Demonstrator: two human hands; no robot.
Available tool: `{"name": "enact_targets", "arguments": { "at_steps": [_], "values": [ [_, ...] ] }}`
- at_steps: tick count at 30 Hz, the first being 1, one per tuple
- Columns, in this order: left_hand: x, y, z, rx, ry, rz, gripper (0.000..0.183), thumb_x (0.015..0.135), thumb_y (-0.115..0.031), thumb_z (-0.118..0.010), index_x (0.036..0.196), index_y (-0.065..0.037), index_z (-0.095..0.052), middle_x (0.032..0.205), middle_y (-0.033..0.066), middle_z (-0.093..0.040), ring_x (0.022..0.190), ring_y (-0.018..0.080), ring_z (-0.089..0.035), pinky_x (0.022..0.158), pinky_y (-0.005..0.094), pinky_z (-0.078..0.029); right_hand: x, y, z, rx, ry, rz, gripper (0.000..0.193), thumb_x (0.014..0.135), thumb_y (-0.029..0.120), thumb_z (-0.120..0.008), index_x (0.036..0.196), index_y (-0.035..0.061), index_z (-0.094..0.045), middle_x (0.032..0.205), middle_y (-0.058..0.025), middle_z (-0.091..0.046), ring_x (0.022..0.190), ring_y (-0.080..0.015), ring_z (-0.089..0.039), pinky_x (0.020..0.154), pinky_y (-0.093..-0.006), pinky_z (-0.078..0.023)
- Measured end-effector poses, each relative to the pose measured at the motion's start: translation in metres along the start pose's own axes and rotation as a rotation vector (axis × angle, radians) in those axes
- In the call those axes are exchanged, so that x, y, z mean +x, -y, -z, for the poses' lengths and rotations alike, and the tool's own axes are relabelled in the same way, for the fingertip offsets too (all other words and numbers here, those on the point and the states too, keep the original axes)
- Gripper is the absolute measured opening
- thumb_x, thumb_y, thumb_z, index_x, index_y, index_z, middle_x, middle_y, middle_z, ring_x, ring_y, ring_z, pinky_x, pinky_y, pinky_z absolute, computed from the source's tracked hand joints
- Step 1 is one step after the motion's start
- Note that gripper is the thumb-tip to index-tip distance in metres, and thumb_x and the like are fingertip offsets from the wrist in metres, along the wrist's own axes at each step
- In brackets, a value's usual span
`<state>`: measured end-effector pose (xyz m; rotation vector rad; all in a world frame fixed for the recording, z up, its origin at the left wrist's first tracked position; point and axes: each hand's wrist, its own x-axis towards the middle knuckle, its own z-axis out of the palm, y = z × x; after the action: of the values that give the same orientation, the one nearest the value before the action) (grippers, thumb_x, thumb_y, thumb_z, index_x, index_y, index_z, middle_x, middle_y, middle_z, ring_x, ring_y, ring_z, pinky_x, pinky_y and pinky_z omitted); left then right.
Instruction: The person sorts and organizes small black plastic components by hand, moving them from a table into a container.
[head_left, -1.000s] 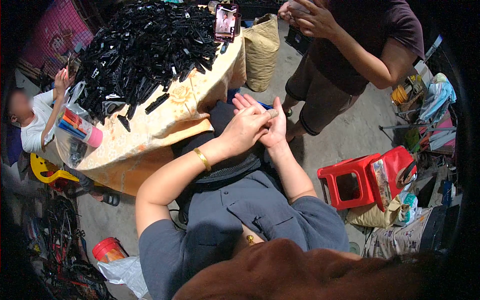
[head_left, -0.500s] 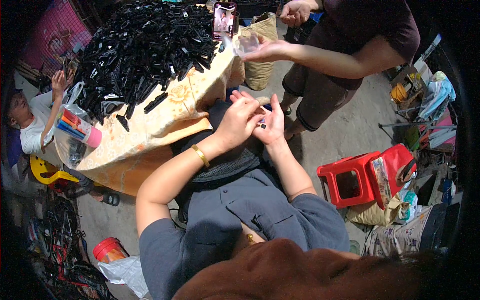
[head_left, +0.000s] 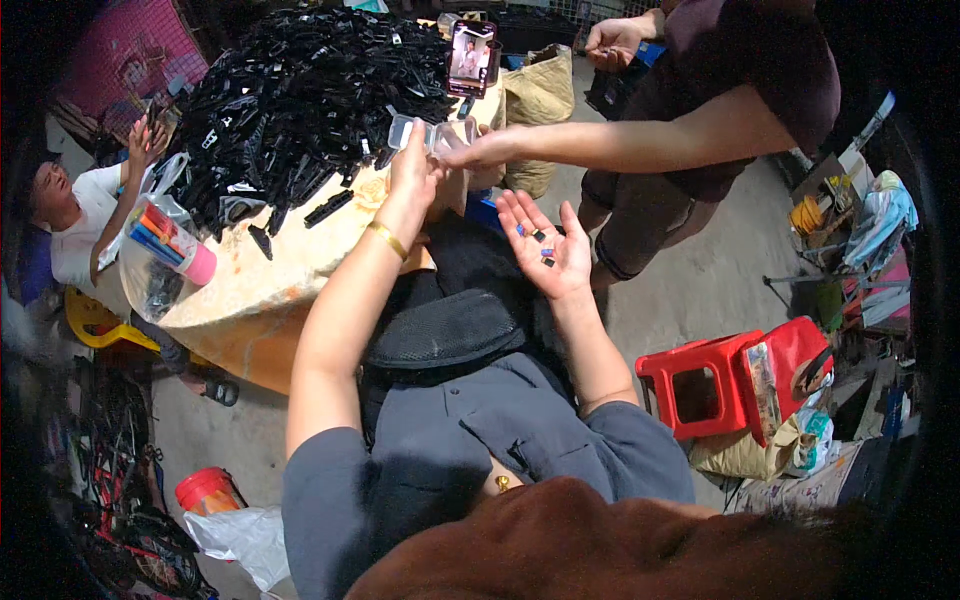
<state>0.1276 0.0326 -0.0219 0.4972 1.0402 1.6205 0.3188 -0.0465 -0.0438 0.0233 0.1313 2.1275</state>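
Observation:
My left hand point(head_left: 415, 172), with a gold bangle at the wrist, reaches over the table's edge and grips a clear plastic box point(head_left: 455, 133) whose lid stands open. A co-worker's hand point(head_left: 482, 148) holds the same box from the right. My right hand point(head_left: 556, 262) is palm up, its fingers stretched out. On that palm and the finger bases lie several tiny blue and black pieces point(head_left: 540, 236), too small to name. A big heap of black plastic clip-like parts point(head_left: 310, 95) covers most of the table beyond my left hand.
A phone point(head_left: 470, 60) stands upright at the patterned tablecloth's point(head_left: 250, 320) far right corner, near a woven sack point(head_left: 540, 90). A bag with coloured pens point(head_left: 165, 245) sits at the left, near another person point(head_left: 85, 215). Red stools point(head_left: 735, 380) lie on the right.
My hands have parted. The left went forward from the right palm to the clear box, which the co-worker brought left and nearer. My right palm is now uncovered, showing the small pieces.

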Motion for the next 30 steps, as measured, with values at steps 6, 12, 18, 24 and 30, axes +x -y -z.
{"name": "enact_targets", "arguments": {
  "at_steps": [6, 12, 18, 24, 30],
  "values": [
    [0.033, 0.002, 0.009, -0.192, 0.085, -0.181, 0.041, 0.094, -0.033, -0.032, 0.116, 0.000, -0.042, 0.112, 0.0165, -0.054, 0.093, 0.0257, -0.057, 0.070, 0.0359, -0.051, 0.016, -0.010, -0.007, -0.049, -0.014, -0.098, 0.050, 0.094, 0.034, -0.030, 0.112, -0.0109, -0.044, 0.115, -0.0254, -0.048, 0.111, -0.0369, -0.045, 0.096, -0.0431, -0.039],
    [-0.006, -0.021, 0.041, -0.119, 0.090, -0.214, 0.035, 0.094, -0.030, -0.034, 0.114, -0.002, -0.041, 0.104, 0.0168, -0.053, 0.088, 0.0267, -0.058, 0.069, 0.0418, -0.054, 0.052, -0.031, -0.033, -0.103, 0.112, -0.154, 0.043, 0.093, 0.028, -0.035, 0.110, -0.0107, -0.044, 0.115, -0.0243, -0.048, 0.113, -0.0356, -0.044, 0.097, -0.0430, -0.038],
    [-0.048, -0.008, 0.084, -0.089, 0.198, -0.066, 0.030, 0.094, -0.027, -0.034, 0.112, -0.005, -0.044, 0.098, 0.0133, -0.056, 0.084, 0.0252, -0.060, 0.071, 0.0394, -0.054, 0.087, -0.081, -0.050, -0.296, -0.038, -0.025, 0.044, 0.093, 0.032, -0.034, 0.101, -0.0074, -0.053, 0.099, -0.0193, -0.057, 0.101, -0.0305, -0.053, 0.088, -0.0391, -0.045],
    [-0.082, -0.006, 0.073, -0.121, 0.139, -0.019, 0.035, 0.094, -0.034, -0.031, 0.118, -0.011, -0.041, 0.112, 0.0119, -0.051, 0.097, 0.0259, -0.056, 0.077, 0.0424, -0.051, 0.113, -0.095, -0.022, -0.421, -0.110, -0.092, 0.043, 0.092, 0.035, -0.035, 0.093, -0.0031, -0.056, 0.090, -0.0152, -0.060, 0.086, -0.0268, -0.057, 0.076, -0.0351, -0.049],
    [-0.077, -0.005, 0.084, -0.256, 0.224, 0.162, 0.044, 0.093, -0.041, -0.028, 0.119, -0.007, -0.038, 0.113, 0.0128, -0.050, 0.105, 0.0288, -0.052, 0.086, 0.0521, -0.044, 0.117, -0.088, -0.020, -0.730, -0.104, -0.072, 0.042, 0.090, 0.040, -0.039, 0.078, 0.0033, -0.056, 0.069, -0.0093, -0.056, 0.066, -0.0223, -0.054, 0.057, -0.0303, -0.045]
  ]
}}
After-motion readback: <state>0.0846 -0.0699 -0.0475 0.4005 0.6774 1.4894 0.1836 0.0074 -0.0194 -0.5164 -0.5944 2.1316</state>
